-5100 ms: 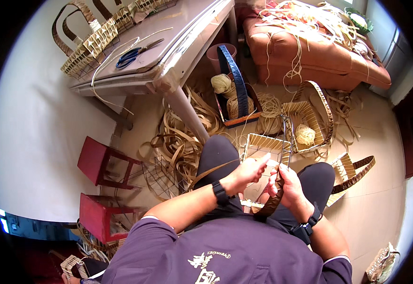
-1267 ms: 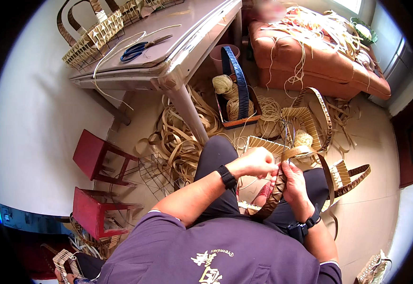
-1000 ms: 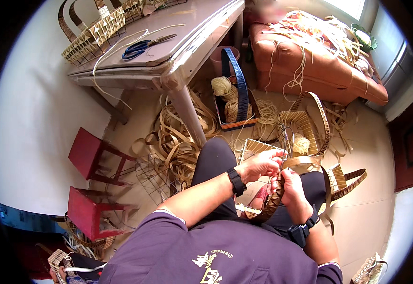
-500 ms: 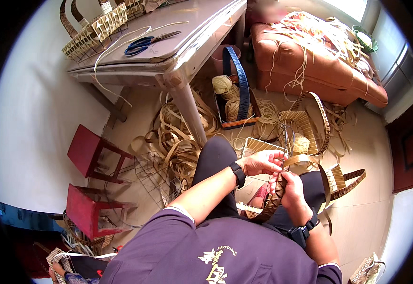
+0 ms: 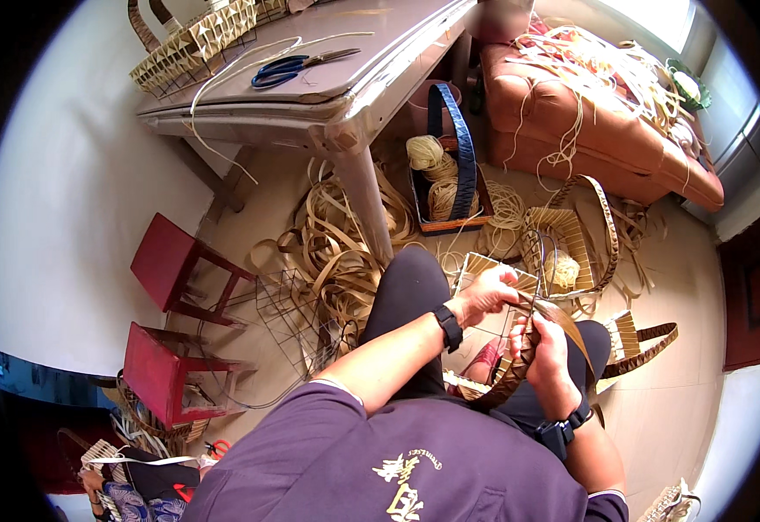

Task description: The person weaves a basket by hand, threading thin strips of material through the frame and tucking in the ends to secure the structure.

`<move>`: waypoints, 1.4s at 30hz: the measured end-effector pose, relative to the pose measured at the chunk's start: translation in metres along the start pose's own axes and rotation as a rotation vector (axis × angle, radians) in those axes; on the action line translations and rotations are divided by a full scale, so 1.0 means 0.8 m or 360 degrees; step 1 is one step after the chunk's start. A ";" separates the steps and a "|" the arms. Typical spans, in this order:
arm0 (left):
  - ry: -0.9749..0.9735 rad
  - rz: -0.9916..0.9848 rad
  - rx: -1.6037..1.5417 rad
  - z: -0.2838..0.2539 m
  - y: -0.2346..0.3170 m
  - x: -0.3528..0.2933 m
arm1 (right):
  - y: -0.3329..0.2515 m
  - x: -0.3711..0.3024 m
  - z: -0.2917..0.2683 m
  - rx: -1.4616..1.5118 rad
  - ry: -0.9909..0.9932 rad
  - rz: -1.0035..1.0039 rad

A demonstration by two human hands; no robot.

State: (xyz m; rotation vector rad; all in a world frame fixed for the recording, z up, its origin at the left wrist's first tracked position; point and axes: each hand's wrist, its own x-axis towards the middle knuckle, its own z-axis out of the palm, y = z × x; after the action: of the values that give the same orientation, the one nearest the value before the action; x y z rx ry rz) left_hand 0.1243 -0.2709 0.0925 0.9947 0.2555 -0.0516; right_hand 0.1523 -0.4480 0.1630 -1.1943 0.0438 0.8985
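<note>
A basket with a wire frame and pale woven edges (image 5: 477,263) rests on my lap. Its arched handle (image 5: 510,379) is partly wrapped in brown strip and runs up toward my chest. My right hand (image 5: 547,355) is closed round the wrapped part of this handle. My left hand (image 5: 487,296) pinches a flat tan strip (image 5: 566,324) near the bare end of the wrapping. From there the strip's loose length curves right over my right hand and thigh. The fingertips of my left hand partly hide where strip and handle meet.
A table (image 5: 328,96) carries blue-handled scissors (image 5: 301,68). Coiled strips (image 5: 332,252), wire frames (image 5: 288,309) and baskets (image 5: 562,230) lie on the floor. Red stools (image 5: 167,261) stand left, an orange sofa (image 5: 536,113) far right. Another person's sleeve (image 5: 127,505) shows lower left.
My left hand has drawn slightly up and away from my right hand, pulling the strip. The strip's loop has dropped flatter across my right hand. The whole view has shifted slightly.
</note>
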 end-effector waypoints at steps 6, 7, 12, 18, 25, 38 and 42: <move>0.0629 0.0465 0.0481 -0.032 -0.008 0.013 | 0.002 0.005 0.010 0.0059 -0.0161 0.0022; 0.0483 -0.0026 -0.0011 -0.039 -0.009 0.004 | 0.004 0.004 0.007 0.0085 -0.0160 0.0038; 0.0977 0.1151 0.1939 -0.010 0.014 -0.020 | 0.008 0.000 -0.005 0.0228 -0.0144 0.0002; 0.0442 0.1833 0.2615 0.028 0.055 -0.044 | 0.002 -0.004 0.007 0.0176 -0.0113 -0.0031; 0.0991 0.1076 0.2343 -0.038 0.050 -0.049 | 0.008 -0.002 0.000 0.0194 -0.0166 -0.0044; 0.0171 0.1391 0.2827 0.039 0.068 -0.053 | 0.007 0.000 0.002 0.0200 -0.0138 -0.0022; 0.0662 0.1478 0.2636 -0.023 0.059 -0.044 | 0.011 -0.001 0.000 0.0223 -0.0139 -0.0014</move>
State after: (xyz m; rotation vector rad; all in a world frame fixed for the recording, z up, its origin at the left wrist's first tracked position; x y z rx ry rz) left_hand 0.0942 -0.2323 0.1305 2.6909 0.0511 0.9444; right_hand 0.1465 -0.4477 0.1567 -1.0236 0.0300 0.9239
